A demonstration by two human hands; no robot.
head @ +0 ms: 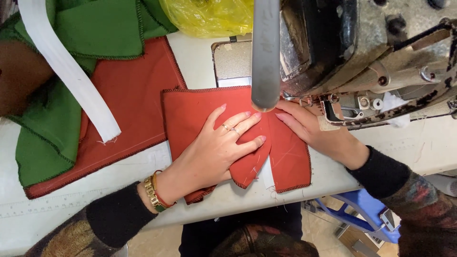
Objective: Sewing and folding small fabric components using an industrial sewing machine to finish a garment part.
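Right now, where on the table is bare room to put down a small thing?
Bare table runs along the near edge, below the big red cloth and left of the left hand. A second patch lies right of the right hand, under the machine. The far left is crowded with green cloth.

Black cuffs, patterned sleeves, gold watch [153, 192], rings [229, 128].

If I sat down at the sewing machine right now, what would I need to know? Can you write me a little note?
Left hand: flat, fingers spread, pressing the folded red fabric piece on the table.
Right hand: flat on the same piece, fingertips beside the sewing machine presser foot.
Nearby: a bigger red piece, green fabric and a white strip lie to the left.
Done: the piece is folded and sits at the foot.
Left: any stitching; no fresh seam is visible.
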